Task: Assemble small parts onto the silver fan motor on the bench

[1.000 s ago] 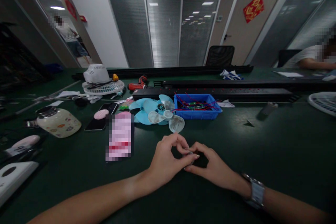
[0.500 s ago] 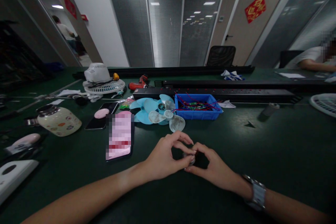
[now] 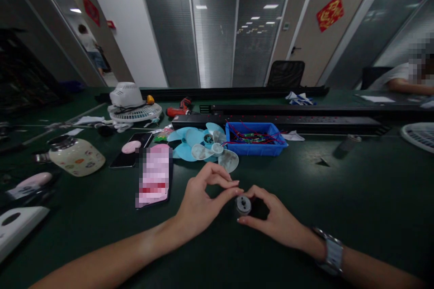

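My right hand (image 3: 271,214) grips a small round grey part (image 3: 243,204), like a little motor, just above the dark green table (image 3: 356,189). Its thumb and fingers wrap around the part's right side. My left hand (image 3: 200,201) sits just left of the part with thumb and forefinger pinched together. I cannot tell whether something tiny is between those fingertips. A wristwatch (image 3: 330,253) is on my right wrist. Light blue fan blades (image 3: 203,144) lie a little beyond my hands.
A blue tray (image 3: 256,137) of red wires stands behind the blades. A phone (image 3: 154,175), a jar (image 3: 75,156), a white fan grille (image 3: 134,109) and a red drill (image 3: 178,107) lie to the left. Long black bars (image 3: 278,119) cross the table. Another person sits at far right.
My left hand has pulled back to the left, off the grey part, which now shows in full. My right hand keeps its grip in place.
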A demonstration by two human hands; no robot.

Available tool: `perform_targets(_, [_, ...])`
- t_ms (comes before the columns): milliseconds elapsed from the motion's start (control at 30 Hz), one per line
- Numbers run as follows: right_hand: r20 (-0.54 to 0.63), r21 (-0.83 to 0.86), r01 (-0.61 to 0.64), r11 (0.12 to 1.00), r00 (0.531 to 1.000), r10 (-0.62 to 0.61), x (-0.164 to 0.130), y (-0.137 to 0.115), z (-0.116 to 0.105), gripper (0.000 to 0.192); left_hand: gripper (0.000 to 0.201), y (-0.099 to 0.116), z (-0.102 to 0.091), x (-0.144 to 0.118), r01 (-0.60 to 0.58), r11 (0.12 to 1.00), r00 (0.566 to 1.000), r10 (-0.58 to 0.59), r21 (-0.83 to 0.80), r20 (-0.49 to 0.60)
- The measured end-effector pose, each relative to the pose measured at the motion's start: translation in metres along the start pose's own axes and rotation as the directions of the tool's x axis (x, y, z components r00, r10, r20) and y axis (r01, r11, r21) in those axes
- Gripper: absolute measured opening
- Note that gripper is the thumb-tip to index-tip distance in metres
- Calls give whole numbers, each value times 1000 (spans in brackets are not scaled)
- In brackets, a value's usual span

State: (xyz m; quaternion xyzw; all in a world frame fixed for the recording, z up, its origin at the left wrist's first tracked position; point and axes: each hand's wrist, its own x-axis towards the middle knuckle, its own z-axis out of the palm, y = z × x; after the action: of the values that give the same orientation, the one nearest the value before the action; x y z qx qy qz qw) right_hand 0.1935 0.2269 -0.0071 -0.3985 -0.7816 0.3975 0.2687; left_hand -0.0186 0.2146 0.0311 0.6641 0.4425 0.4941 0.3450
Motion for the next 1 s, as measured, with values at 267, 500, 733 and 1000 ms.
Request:
perform_targets(267, [13, 47, -10, 999, 1000, 9, 0, -4, -3, 30, 21, -38, -32, -26, 175, 967, 975, -196, 183, 106])
perform_targets(500, [6, 33, 20, 999, 1000, -20, 0, -3, -3, 31, 38, -45, -31, -27, 99, 930, 984, -146, 355, 107])
perform_targets(733, [-8, 33, 47, 998, 999, -46, 0, -3, -2, 32, 23, -33, -22, -22, 121, 970, 992, -127, 210, 18])
perform_targets(1000, [-26, 6, 46, 999, 999, -46, 1, -2, 0, 29, 24, 8, 16, -4, 38, 999, 995, -42, 35, 96])
